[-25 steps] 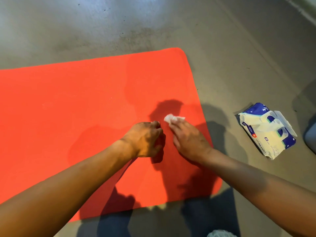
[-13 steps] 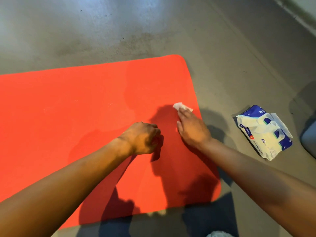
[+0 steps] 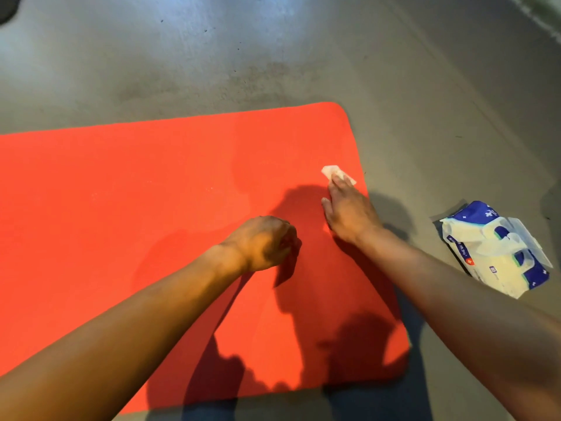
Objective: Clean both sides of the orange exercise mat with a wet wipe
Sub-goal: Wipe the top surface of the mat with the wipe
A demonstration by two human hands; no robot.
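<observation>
Two hands sit on the mat [image 3: 151,192]: our right hand [image 3: 349,211] flattens the wipe [image 3: 330,171] under straight fingers [image 3: 341,191] near the 3 o'clock edge; our left hand [image 3: 264,241] is fisted, apparently empty. Mat runs 9-to-3, so most lies toward 9 o'clock.

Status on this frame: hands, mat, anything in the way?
Right hand flat, pressing wet wipe on orange exercise mat near its right edge. Left hand fisted, resting on mat. Wipes pack on floor, off mat.

Bright light from above glares pale blue off the smooth grey concrete floor [image 3: 273,34] at the top. Dark, sharp-edged shadows cross the flat orange foam mat [image 3: 121,208], whose edges bow with wide-angle distortion; detail is slightly soft.
</observation>
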